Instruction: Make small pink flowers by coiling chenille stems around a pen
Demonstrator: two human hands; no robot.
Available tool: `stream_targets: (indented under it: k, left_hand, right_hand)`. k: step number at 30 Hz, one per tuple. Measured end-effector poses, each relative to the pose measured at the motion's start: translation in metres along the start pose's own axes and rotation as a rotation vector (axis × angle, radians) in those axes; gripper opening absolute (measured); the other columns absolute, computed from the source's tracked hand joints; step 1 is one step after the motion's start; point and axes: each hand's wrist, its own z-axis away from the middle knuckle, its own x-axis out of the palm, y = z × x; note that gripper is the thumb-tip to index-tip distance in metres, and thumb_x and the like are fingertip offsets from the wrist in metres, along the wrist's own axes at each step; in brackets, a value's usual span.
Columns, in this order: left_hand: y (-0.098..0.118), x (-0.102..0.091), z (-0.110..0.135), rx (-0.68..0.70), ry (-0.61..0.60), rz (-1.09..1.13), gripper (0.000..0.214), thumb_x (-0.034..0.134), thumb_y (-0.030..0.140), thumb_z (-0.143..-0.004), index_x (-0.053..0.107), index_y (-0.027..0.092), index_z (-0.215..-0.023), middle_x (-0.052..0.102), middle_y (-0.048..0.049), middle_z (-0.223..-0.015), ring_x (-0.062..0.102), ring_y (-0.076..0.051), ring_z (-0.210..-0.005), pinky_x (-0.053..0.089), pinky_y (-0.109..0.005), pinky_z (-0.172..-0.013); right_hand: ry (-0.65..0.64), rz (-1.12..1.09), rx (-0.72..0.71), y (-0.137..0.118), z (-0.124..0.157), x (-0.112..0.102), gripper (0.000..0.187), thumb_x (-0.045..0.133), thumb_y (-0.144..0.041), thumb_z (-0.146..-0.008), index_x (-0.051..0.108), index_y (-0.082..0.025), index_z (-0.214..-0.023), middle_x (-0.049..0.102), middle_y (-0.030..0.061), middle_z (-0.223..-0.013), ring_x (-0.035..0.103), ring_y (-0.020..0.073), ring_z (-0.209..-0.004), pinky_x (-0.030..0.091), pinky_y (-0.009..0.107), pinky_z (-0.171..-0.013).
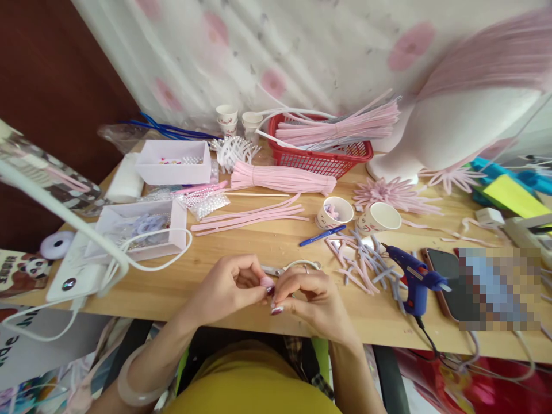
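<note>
Over the table's front edge, my left hand (230, 293) pinches a small fuzzy pink piece of pipe cleaner (266, 282) between thumb and fingertips. My right hand (313, 296) is closed too, its fingertips meeting those of the left at the piece. What the right fingers grip is mostly hidden. Just behind the hands lie scissors (272, 269), partly covered by the right hand. Short cut pink and grey pipe cleaner pieces (360, 267) are scattered to the right. A blue pen (322, 236) lies behind them, near a paper cup (335, 213) with small pink bits inside.
A blue glue gun (411, 279) and a phone (448, 284) lie at right. Pink pipe cleaner bundles (280, 177) lie before a red basket (302, 161). White boxes (172, 169) with beads stand left, near a lamp arm (64, 213). A white mannequin head (457, 126) stands back right.
</note>
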Motion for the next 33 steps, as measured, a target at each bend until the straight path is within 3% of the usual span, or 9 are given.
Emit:
stream_targets:
  k: [6, 13, 16, 20, 27, 33]
  left_hand:
    - [0.001, -0.002, 0.006, -0.015, -0.059, 0.073, 0.01, 0.07, 0.016, -0.073, 0.062, 0.014, -0.079, 0.075, -0.0049, -0.079, 0.07, -0.014, -0.072, 0.053, -0.021, -0.067]
    - [-0.005, -0.01, 0.001, -0.078, -0.227, 0.252, 0.018, 0.078, 0.013, -0.066, 0.06, 0.014, -0.07, 0.074, 0.0, -0.07, 0.07, -0.012, -0.064, 0.055, -0.019, -0.062]
    - [-0.006, -0.009, -0.001, -0.09, -0.23, 0.324, 0.023, 0.081, 0.015, -0.064, 0.059, 0.014, -0.068, 0.074, 0.0, -0.066, 0.069, -0.011, -0.059, 0.054, -0.018, -0.058]
    - [-0.007, -0.002, -0.001, -0.057, -0.145, 0.376, 0.023, 0.079, 0.021, -0.069, 0.057, 0.013, -0.069, 0.072, 0.0006, -0.063, 0.065, -0.008, -0.055, 0.052, -0.016, -0.054]
    - [-0.017, 0.009, -0.001, -0.048, -0.09, 0.437, 0.024, 0.079, 0.019, -0.068, 0.056, 0.013, -0.072, 0.069, 0.001, -0.071, 0.063, -0.009, -0.061, 0.053, -0.018, -0.056]
    - [-0.022, 0.015, -0.001, -0.093, -0.051, 0.473, 0.024, 0.077, 0.025, -0.072, 0.055, 0.014, -0.073, 0.065, 0.0013, -0.067, 0.061, -0.008, -0.058, 0.052, -0.019, -0.055]
  right_hand:
    - [0.057, 0.293, -0.139, -0.011, 0.009, -0.004, 0.015, 0.065, -0.014, -0.085, 0.075, -0.023, -0.088, 0.071, 0.0045, -0.083, 0.066, 0.0158, -0.078, 0.052, 0.027, -0.069]
    - [0.06, 0.163, -0.058, -0.015, 0.013, 0.002, 0.008, 0.072, -0.013, -0.078, 0.074, -0.021, -0.079, 0.071, 0.0016, -0.071, 0.066, 0.0133, -0.066, 0.052, 0.023, -0.062]
    - [0.043, 0.139, -0.076, -0.014, 0.013, 0.0, 0.013, 0.068, -0.011, -0.081, 0.075, -0.022, -0.082, 0.073, 0.0031, -0.076, 0.068, 0.0145, -0.07, 0.054, 0.024, -0.065]
    - [0.079, 0.175, -0.123, -0.014, 0.014, -0.002, 0.019, 0.064, -0.008, -0.084, 0.074, -0.023, -0.087, 0.074, 0.0029, -0.082, 0.069, 0.015, -0.077, 0.055, 0.025, -0.07]
    - [0.091, 0.286, 0.089, -0.016, 0.016, -0.004, 0.009, 0.069, -0.011, -0.078, 0.066, -0.018, -0.074, 0.069, -0.0006, -0.067, 0.065, 0.0113, -0.061, 0.051, 0.019, -0.056]
    - [0.089, 0.23, 0.215, -0.012, 0.016, -0.004, 0.011, 0.065, -0.011, -0.078, 0.058, -0.018, -0.074, 0.066, -0.0008, -0.071, 0.065, 0.0111, -0.064, 0.052, 0.019, -0.06]
